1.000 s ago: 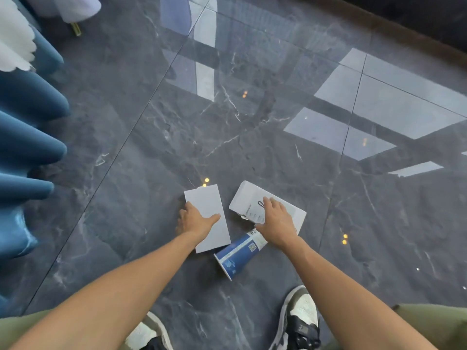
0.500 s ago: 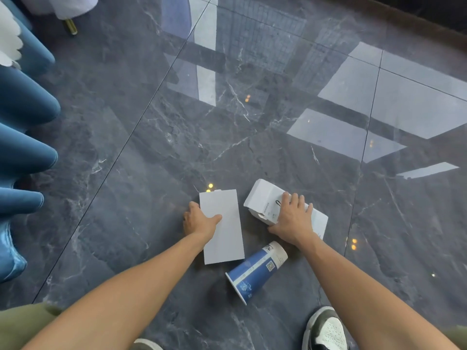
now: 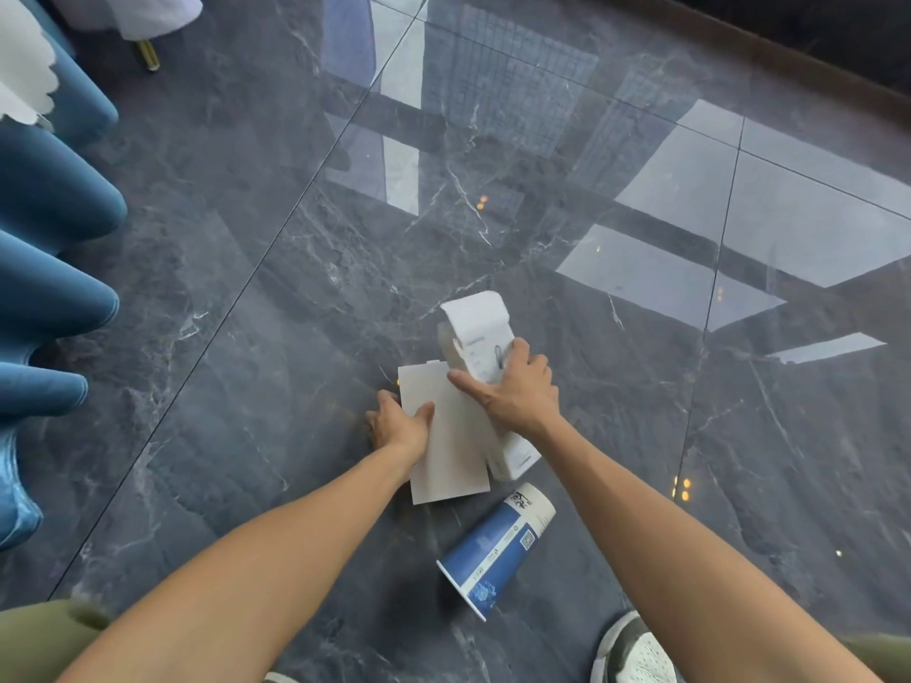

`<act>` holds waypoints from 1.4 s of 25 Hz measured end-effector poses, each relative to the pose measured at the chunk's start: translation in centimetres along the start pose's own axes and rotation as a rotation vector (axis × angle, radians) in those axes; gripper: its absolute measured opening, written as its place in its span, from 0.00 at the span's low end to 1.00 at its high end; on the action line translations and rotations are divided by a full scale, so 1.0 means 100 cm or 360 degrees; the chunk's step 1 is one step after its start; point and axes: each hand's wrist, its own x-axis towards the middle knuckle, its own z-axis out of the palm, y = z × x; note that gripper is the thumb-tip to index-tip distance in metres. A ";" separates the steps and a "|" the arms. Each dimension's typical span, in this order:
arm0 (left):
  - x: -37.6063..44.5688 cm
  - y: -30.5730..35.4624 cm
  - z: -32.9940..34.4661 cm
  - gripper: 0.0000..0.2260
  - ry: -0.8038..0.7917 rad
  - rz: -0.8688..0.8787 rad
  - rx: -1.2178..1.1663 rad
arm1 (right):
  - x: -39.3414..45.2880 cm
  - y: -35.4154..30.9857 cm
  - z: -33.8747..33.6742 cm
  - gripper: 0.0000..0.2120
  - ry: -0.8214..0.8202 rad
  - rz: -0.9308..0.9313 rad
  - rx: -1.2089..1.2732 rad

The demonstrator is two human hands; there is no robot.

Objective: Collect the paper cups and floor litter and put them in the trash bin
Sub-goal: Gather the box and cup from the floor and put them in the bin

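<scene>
A flat white card (image 3: pixel 451 451) lies on the dark marble floor, and my left hand (image 3: pixel 399 423) grips its left edge, thumb on top. My right hand (image 3: pixel 512 391) is closed around a white printed carton (image 3: pixel 475 332), which is tilted up off the floor and overlaps the card's right side. A blue and white paper cup (image 3: pixel 498 544) lies on its side just below the card, open end toward me, touched by neither hand.
Blue padded chair backs (image 3: pixel 54 298) line the left edge, with white cloth (image 3: pixel 19 76) above them. A gold furniture leg (image 3: pixel 146 55) stands at the top left. My shoe (image 3: pixel 636 653) is at the bottom right. Glossy floor tiles stretch ahead.
My right hand has lifted the white carton off the floor and brought it left over the card. My left hand has kept hold of the card's edge. The cup stays put.
</scene>
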 end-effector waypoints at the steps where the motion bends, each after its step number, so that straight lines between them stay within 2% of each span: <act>1: 0.002 0.001 -0.001 0.17 0.0028 -0.0007 -0.0045 | 0.000 -0.003 0.007 0.51 -0.0024 0.0038 0.0000; 3: 0.007 0.000 -0.003 0.12 0.0043 -0.0050 -0.0186 | -0.002 -0.002 0.019 0.45 -0.0079 0.0086 0.0043; 4: 0.008 0.000 -0.005 0.12 0.0021 -0.0090 -0.0299 | -0.004 0.002 0.023 0.40 -0.0105 0.0101 0.0117; 7: 0.003 0.001 -0.014 0.23 -0.0114 -0.0153 -0.0534 | -0.007 0.012 0.022 0.31 -0.0154 0.0116 0.0440; 11: -0.004 0.010 -0.021 0.27 -0.0403 -0.0077 -0.0599 | -0.015 0.023 0.016 0.26 -0.0237 0.0070 0.0726; 14: -0.013 0.014 -0.011 0.35 -0.0428 0.0053 -0.0578 | -0.025 0.026 0.018 0.22 -0.0374 -0.0040 0.0739; 16: -0.013 0.014 -0.006 0.35 -0.0406 0.0057 -0.0576 | -0.030 0.028 0.015 0.20 -0.0366 -0.0046 0.0738; 18: -0.012 0.009 -0.003 0.30 -0.0460 0.0048 -0.0566 | -0.036 0.038 0.009 0.20 -0.0185 0.0037 0.0686; 21: -0.012 0.006 -0.007 0.22 -0.0543 0.0033 -0.0556 | -0.057 0.068 0.009 0.26 0.0163 0.0390 0.0216; 23: -0.015 0.006 -0.008 0.23 -0.0581 0.0013 -0.0569 | -0.080 0.088 0.015 0.35 0.0182 0.0758 0.0140; 25: -0.018 0.006 -0.009 0.25 -0.0623 -0.0024 -0.0587 | -0.098 0.102 0.022 0.42 0.0120 0.1082 0.0290; 28: -0.024 0.005 -0.008 0.26 -0.0726 -0.0076 -0.0576 | -0.113 0.119 0.035 0.45 0.0014 0.1406 0.0524; 31: -0.028 0.002 -0.006 0.23 -0.0842 -0.0096 -0.0524 | -0.117 0.128 0.045 0.36 0.0004 0.1304 0.0630; 35: -0.028 -0.001 -0.007 0.17 -0.1012 -0.0140 -0.0450 | -0.100 0.126 0.036 0.31 0.0210 0.1135 0.0956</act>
